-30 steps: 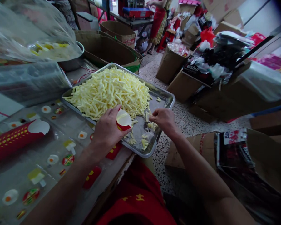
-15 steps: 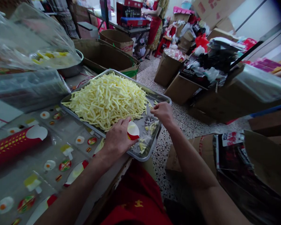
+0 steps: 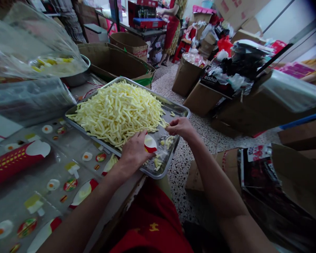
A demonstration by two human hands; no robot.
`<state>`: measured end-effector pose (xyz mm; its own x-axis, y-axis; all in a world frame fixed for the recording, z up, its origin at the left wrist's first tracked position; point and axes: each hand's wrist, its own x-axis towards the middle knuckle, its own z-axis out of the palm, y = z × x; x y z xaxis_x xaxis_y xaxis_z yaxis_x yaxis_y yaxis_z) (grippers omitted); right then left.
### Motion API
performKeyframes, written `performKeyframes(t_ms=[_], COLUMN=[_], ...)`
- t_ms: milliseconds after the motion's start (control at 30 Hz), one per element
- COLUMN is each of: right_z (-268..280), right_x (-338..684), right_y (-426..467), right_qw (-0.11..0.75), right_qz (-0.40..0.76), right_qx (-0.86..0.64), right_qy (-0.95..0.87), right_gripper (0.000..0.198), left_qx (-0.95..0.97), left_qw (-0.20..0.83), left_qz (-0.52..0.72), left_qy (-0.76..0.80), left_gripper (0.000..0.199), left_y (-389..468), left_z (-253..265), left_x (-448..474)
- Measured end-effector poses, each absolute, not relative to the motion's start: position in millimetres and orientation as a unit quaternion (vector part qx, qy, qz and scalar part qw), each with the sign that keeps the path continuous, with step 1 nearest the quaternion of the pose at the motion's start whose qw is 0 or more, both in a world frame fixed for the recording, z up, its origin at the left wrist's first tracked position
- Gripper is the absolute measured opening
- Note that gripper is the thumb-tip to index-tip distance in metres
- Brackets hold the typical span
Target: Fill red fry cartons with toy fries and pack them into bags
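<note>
A metal tray [image 3: 171, 165] carries a large heap of pale yellow fry-shaped sticks [image 3: 121, 109]. My left hand [image 3: 133, 149] is closed round a small red and white fry carton [image 3: 150, 142] at the heap's near right side; the carton's lower part is hidden by the hand. To the right, above the tray's edge, my right hand [image 3: 183, 127] pinches a few sticks [image 3: 163, 123] at its fingertips. Below it, loose short pieces [image 3: 169, 142] lie on the tray beside some crumpled clear film.
On the patterned table cover [image 3: 55, 165] lie filled fry cartons [image 3: 84, 192] and a large red carton [image 3: 18, 160]. Behind stand a metal bowl [image 3: 76, 78] under plastic and open cardboard boxes [image 3: 121, 63]. A person in a red apron [image 3: 171, 33] stands at a far table.
My right hand has moved slightly left and down, and sticks now show in its fingertips. My left hand still holds the carton. The whole view has shifted a little.
</note>
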<state>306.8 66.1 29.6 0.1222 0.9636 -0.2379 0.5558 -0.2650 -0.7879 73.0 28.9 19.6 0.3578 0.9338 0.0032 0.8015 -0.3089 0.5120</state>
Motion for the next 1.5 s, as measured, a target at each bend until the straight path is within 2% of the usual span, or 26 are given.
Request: performKeyframes(t_ms=[67,133,200,300,333,400,500,633,700,833,933,1000,1033,1167,1267,1367,1500], right_z=[37.9,44.2,50.5,66.5,74.0,89.7,104.4,97.5,93.5,100.9,100.7,87.8,77.9,36.3,25.0,28.8,24.9], right_x=[299.7,286.8,270.2,248.1,243.6,240.0,242.0,236.7,228.7,227.1,254.6,281.0,293.5,325.3,330.4,322.1,279.6], right_y=[56.1,50.5,51.2,63.4,68.9,78.7,84.7,79.1,75.2,71.0,69.5,68.2,67.3,61.8,60.1,61.6,60.9], right_qw=[0.291,0.243,0.159,0.052,0.029,0.005,0.032,0.171,0.192,0.140,0.188,0.214,0.196,0.031,-0.017,0.001,0.097], right_qz=[0.449,0.454,0.364,0.149,0.110,0.114,0.166,0.144,0.159,0.248,0.311,0.287,0.262,0.162,0.116,0.119,0.153], right_qx=[-0.652,-0.641,-0.663,-0.663,-0.643,-0.582,-0.558,-0.643,-0.639,-0.533,-0.480,-0.496,-0.504,-0.469,-0.485,-0.546,-0.515], right_qy=[-0.537,-0.569,-0.634,-0.732,-0.757,-0.805,-0.813,-0.733,-0.727,-0.797,-0.798,-0.791,-0.799,-0.868,-0.866,-0.829,-0.838], right_gripper=[0.012,0.008,0.006,0.006,0.005,0.008,0.018,0.021,0.021,0.016,0.018,0.023,0.022,0.027,0.017,0.012,0.011], left_qx=[0.793,0.796,0.800,0.798,0.794,0.782,0.760,0.738,0.732,0.740,0.748,0.747,0.745,0.727,0.712,0.710,0.700], left_qw=[0.207,0.187,0.157,0.112,0.099,0.076,0.060,0.076,0.085,0.114,0.146,0.170,0.180,0.210,0.210,0.189,0.147], left_qz=[0.152,0.156,0.170,0.193,0.203,0.229,0.277,0.326,0.351,0.376,0.385,0.392,0.393,0.392,0.388,0.375,0.352], left_qy=[0.552,0.555,0.553,0.560,0.565,0.575,0.584,0.585,0.578,0.546,0.520,0.510,0.507,0.523,0.546,0.566,0.604], left_gripper=[0.090,0.088,0.083,0.060,0.055,0.054,0.064,0.069,0.068,0.066,0.075,0.077,0.078,0.079,0.079,0.078,0.076], left_y=[31.9,34.5,37.3,44.9,48.7,57.0,66.3,66.9,64.5,62.1,64.3,65.7,65.6,57.4,46.2,36.2,27.4], left_z=[16.1,14.2,14.6,19.8,22.6,28.8,36.4,37.1,34.5,30.9,30.5,30.5,30.5,30.7,31.0,31.7,35.0], left_x=[82.1,93.1,103.7,114.9,116.7,117.6,114.7,110.6,108.9,98.6,80.8,65.8,58.4,36.4,26.4,15.2,0.2])
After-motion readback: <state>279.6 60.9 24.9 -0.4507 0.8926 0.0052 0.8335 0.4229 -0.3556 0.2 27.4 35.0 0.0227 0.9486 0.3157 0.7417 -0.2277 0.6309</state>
